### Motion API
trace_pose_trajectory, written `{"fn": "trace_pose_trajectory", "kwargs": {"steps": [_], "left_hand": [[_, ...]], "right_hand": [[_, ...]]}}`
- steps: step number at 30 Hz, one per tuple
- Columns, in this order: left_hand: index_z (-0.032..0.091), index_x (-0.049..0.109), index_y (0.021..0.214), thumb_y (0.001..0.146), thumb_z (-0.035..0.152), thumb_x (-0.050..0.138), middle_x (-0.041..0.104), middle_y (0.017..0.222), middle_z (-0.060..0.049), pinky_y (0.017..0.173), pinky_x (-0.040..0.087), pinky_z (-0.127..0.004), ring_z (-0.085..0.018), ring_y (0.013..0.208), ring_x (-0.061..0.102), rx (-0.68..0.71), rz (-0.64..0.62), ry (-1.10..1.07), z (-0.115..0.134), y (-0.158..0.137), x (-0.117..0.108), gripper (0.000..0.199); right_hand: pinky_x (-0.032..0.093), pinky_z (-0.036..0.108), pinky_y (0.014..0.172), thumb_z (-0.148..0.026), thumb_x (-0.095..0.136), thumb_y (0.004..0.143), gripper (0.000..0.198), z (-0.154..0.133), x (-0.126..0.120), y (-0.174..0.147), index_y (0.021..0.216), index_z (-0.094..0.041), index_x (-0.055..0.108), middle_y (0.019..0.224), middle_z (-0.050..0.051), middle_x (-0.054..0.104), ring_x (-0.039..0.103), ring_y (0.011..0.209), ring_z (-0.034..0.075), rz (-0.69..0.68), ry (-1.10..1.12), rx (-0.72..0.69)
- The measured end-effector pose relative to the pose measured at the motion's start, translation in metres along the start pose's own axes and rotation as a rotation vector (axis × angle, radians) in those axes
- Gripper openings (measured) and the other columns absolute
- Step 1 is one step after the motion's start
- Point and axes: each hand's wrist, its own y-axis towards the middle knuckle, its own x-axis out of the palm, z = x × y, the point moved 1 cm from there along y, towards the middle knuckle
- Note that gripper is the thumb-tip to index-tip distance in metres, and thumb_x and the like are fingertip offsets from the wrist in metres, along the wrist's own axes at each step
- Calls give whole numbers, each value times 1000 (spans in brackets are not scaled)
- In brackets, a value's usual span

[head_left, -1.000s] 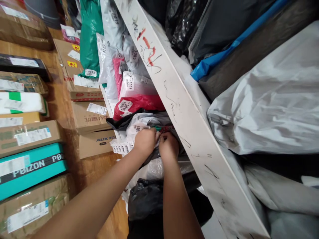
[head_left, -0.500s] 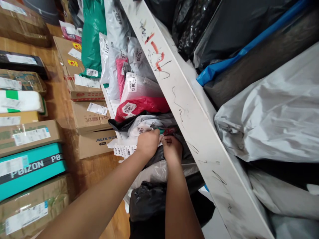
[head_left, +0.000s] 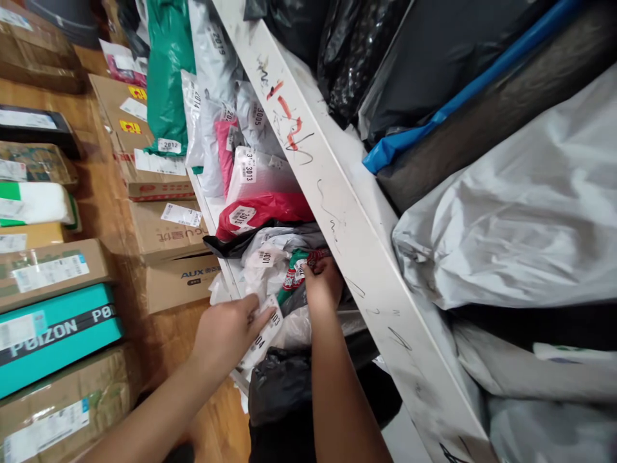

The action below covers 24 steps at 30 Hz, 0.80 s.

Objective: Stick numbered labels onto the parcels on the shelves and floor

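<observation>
White label strip [head_left: 263, 334] is pinched in the left hand [head_left: 226, 334] beside the shelf [head_left: 337, 193]; a green-red parcel [head_left: 296, 270] among the bags is gripped by the right hand [head_left: 324, 286]. Neighbouring bags could be dragged out if it is tugged.

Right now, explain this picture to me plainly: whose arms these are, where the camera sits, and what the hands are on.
There is no machine here. The camera sits on a person's head and looks down along their own two bare arms. The left hand pinches a strip of numbered stickers. The right hand presses a small label onto a green and red parcel among numbered mail bags on a shelf. A scribbled white shelf board runs diagonally above, with grey and black bags beyond it. Cardboard boxes, one teal box among them, lie on the wooden floor at left.
</observation>
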Motion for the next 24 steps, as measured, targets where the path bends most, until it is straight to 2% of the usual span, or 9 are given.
{"fn": "trace_pose_trajectory", "kwargs": {"steps": [2, 6, 8, 11, 14, 17, 19, 22, 24], "left_hand": [[22, 55, 67, 88, 52, 42, 57, 54, 1, 50, 27, -23, -14, 53, 54, -11, -19, -63, -18, -9, 14, 39], [23, 56, 76, 88, 50, 43, 60, 61, 2, 56, 32, -22, -14, 58, 56, -8, -43, -256, -28, -18, 32, 32], [22, 55, 76, 90, 47, 41, 60, 64, 2, 58, 35, -23, -14, 61, 56, 28, -50, -350, -22, -19, 31, 31], [22, 53, 77, 92, 41, 38, 61, 69, 1, 61, 38, -23, -15, 66, 58, 105, -77, -472, -11, -20, 25, 29], [24, 58, 92, 93, 36, 38, 67, 78, 1, 65, 41, -24, -15, 73, 62, 159, -102, -541, -8, -17, 17, 24], [27, 62, 97, 94, 35, 37, 70, 85, 0, 70, 43, -25, -16, 79, 64, 261, -93, -497, -3, -11, 11, 26], [27, 63, 95, 94, 34, 36, 69, 85, 0, 72, 44, -24, -16, 82, 64, 410, -103, -451, 11, -8, 7, 28], [26, 63, 96, 93, 33, 41, 69, 92, -1, 75, 46, -25, -16, 86, 64, 732, -169, -389, 51, -2, 5, 23], [24, 63, 96, 90, 30, 46, 68, 102, -4, 79, 47, -28, -18, 91, 64, 847, -189, -340, 78, 5, 4, 20]], "right_hand": [[48, 33, 74, -18, 63, 71, 3, -8, -3, -4, 71, -20, 65, 72, 3, 63, 61, 73, 20, -85, 8, -72], [46, 36, 89, -20, 78, 58, 43, -4, -9, -21, 100, -23, 69, 103, 6, 65, 59, 98, 23, -342, 37, -247], [45, 36, 92, -24, 75, 63, 39, 8, -17, -35, 102, -23, 69, 106, 6, 66, 59, 102, 22, -367, 105, -207], [45, 40, 93, -32, 66, 73, 16, 23, -33, -63, 84, -21, 70, 108, 7, 66, 60, 102, 23, -237, 173, -18], [45, 42, 92, -36, 65, 75, 17, 22, -50, -95, 70, -20, 66, 104, 10, 67, 61, 100, 25, -112, 163, 98], [48, 38, 83, -34, 64, 77, 15, 12, -61, -124, 68, -22, 66, 91, 7, 70, 63, 94, 24, -32, 134, 21], [49, 35, 78, -32, 63, 79, 13, 7, -65, -140, 69, -24, 67, 79, 4, 72, 64, 86, 22, 43, 99, -89], [49, 30, 61, -33, 64, 79, 15, 5, -68, -156, 68, -23, 66, 65, 1, 71, 62, 63, 19, 131, 34, -186], [46, 28, 52, -34, 64, 78, 17, 4, -69, -158, 65, -22, 65, 62, 2, 69, 60, 55, 18, 113, 25, -141]]}}
